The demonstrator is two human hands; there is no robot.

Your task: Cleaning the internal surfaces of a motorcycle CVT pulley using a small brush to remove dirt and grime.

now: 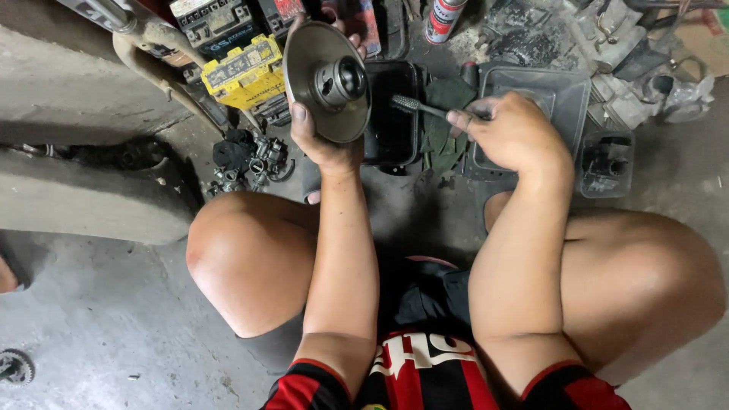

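My left hand [319, 129] holds up a round grey metal pulley disc [323, 80] with a dark hub in its middle, tilted toward me. In my right hand [512, 133] is a small dark brush [414, 105], its bristle end pointing left, close to the disc's right edge. Both are above a black rectangular tray [391, 133] on the concrete floor. My bare knees spread to either side below.
Yellow and black batteries [243, 72] sit at the back left beside a carburettor [254, 159]. A grey plastic tray [554, 95], a small black part [605, 163], a spray can [442, 19] and engine parts lie at the back right. A sprocket [15, 368] lies bottom left.
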